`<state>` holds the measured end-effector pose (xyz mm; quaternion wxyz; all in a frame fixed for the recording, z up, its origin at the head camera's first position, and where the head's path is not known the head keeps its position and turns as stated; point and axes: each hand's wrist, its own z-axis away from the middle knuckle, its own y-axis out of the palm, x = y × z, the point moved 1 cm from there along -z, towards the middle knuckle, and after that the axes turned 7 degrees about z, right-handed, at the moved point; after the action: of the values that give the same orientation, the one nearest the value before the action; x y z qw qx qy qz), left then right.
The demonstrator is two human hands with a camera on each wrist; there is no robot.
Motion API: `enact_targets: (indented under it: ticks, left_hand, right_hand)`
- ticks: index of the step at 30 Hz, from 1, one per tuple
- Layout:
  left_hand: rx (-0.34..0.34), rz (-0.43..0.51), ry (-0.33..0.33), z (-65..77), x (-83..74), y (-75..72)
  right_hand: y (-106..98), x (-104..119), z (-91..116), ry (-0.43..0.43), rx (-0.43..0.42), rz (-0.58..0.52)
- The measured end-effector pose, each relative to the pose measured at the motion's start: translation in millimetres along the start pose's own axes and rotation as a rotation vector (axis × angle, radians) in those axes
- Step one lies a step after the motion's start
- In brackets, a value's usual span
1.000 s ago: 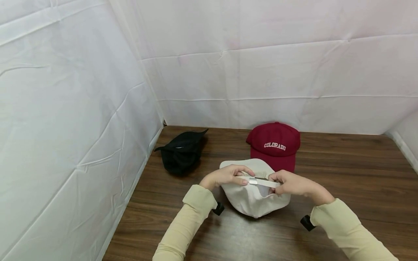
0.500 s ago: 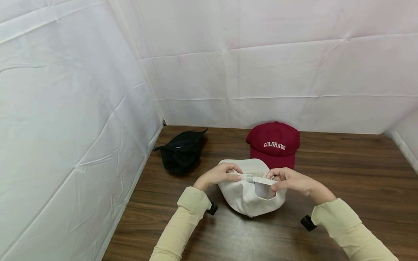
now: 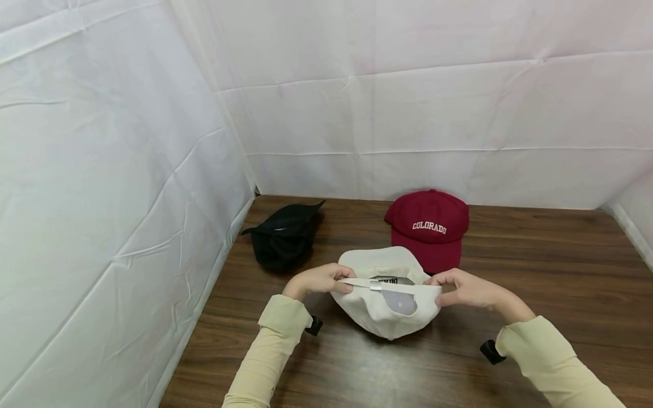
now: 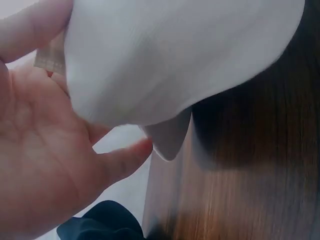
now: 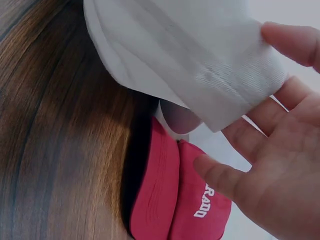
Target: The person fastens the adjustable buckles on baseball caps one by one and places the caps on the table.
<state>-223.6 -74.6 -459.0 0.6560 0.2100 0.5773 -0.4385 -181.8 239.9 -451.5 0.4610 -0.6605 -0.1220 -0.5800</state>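
White sheeting (image 3: 398, 113) stands along the far and left edges of the worktop (image 3: 551, 272), whose bare wood runs widest right of the caps and forward of them. The white cap (image 3: 374, 317) is at the middle, crown toward the person and brim away, its back turned up. The red cap (image 3: 427, 243) is just beyond its right side, leaving little room there; whether the two touch cannot be told. The black cap (image 3: 283, 238) lies apart at far left. The left hand (image 3: 322, 279) and right hand (image 3: 471, 293) grip the white cap's back band, fingers pinching either end of the strap (image 3: 395, 287). The right wrist view adds stitched rows along the band; only the head view shows dark lettering through the back opening, and the strap's silvery buckle (image 3: 374, 285).
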Motion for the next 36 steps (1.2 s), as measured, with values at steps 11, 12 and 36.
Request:
enact_targets:
  ticks: [11,12,36]
  left_hand:
    - [-0.188,0.205,0.033,-1.0,4.1,-2.6]
    - [-0.18,0.23,0.045,0.0,3.2,-3.2]
    - [0.145,0.963,0.525,0.8,-6.1,7.1]
  right_hand:
    - [-6,2,2,-0.104,-0.091,-0.273]
    - [-7,3,2,-0.13,-0.097,-0.312]
    - [-10,6,-5,-0.413,0.062,-1.127]
